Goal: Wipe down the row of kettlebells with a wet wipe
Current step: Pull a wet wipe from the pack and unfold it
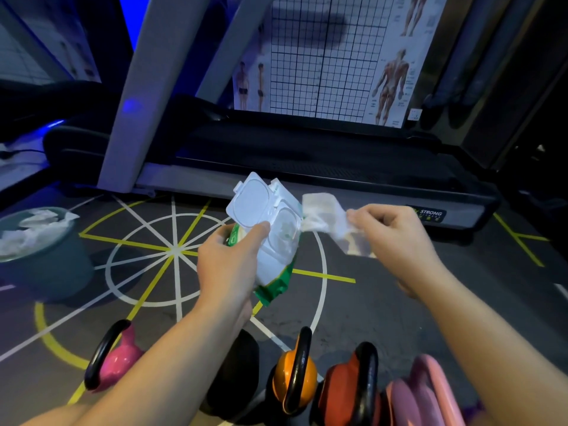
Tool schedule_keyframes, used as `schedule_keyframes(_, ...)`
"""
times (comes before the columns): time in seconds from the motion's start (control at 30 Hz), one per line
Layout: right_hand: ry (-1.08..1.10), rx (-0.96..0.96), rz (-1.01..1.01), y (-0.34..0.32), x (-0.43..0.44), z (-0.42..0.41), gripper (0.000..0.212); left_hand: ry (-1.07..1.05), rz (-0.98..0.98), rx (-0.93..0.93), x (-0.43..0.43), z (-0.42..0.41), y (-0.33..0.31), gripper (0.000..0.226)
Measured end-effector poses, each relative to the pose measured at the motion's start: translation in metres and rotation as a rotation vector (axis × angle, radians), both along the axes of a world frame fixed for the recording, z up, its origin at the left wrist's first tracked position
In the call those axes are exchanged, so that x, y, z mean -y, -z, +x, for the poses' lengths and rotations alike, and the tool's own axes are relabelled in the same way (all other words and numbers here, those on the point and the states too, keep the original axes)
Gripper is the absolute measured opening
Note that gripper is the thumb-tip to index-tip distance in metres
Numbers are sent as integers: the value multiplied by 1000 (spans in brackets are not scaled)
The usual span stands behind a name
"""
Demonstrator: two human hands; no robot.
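A pack of wet wipes (pixel 273 265) is being gripped by the left hand (pixel 227 262), the thumb lying across its front, and its white flip lid (pixel 250 206) is being kept open. A wet wipe (pixel 322 216) is being pinched between the thumb and fingers of the right hand (pixel 396 241), and one end of the sheet is reaching to the opening of the pack. The pack is white with a green edge; its print cannot be read.

At the left, crumpled white material (pixel 27 235) is being held in a round grey bin (pixel 46 272) on the floor.

The row of kettlebells (pixel 295 376) is being seen below the arms, at the bottom edge: pink, black, orange, red and pale pink, side by side.

The word "STRONG" is being shown on a dark label (pixel 431 214) on the treadmill (pixel 307 167) behind. On the wall poster (pixel 322 56), a grid and body figures are being displayed; its small writing cannot be read.
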State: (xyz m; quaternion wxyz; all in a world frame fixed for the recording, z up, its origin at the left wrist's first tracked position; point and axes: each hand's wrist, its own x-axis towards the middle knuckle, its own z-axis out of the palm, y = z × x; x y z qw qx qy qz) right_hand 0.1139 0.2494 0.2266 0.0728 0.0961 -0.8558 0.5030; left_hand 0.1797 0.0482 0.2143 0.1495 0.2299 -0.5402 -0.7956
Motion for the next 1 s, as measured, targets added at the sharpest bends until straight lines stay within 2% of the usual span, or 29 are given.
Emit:
schedule_keyframes(0.1,-19,88,-124,-4,1,5,30,3,-10,13,-1,0,0,23)
schedule_keyframes(0.23,-75,230,-511,-2,10,8,28,54,0,42,-2,-1,2,22)
schedule_keyframes(0.33,-105,366,-715,0,7,3,21,91,49,78,-1,-4,7,32)
schedule_keyframes(0.43,44,527,-849,12,4,-7,31,82,72,147,4,-14,15,33)
schedule_keyframes(0.47,131,573,-871,17,3,-10,27,75,82,165,7,-21,21,36)
schedule_keyframes(0.53,216,644,-817,29,0,-18,16,75,97,214,9,-35,34,49)
schedule_keyframes(0.63,125,670,-579,42,-7,-25,38,96,62,309,1,-56,62,61)
schedule_keyframes(0.67,93,663,-497,46,-9,-28,37,112,46,339,-2,-64,73,63)
schedule_keyframes(0.83,56,647,-250,80,-23,-45,18,211,-8,504,-10,-99,116,51)
schedule_keyframes(0.97,46,641,-193,98,-27,-55,17,271,-52,492,-8,-123,133,47)
schedule_keyframes(1.0,45,630,-199,101,-29,-59,18,292,-117,494,-3,-128,137,49)
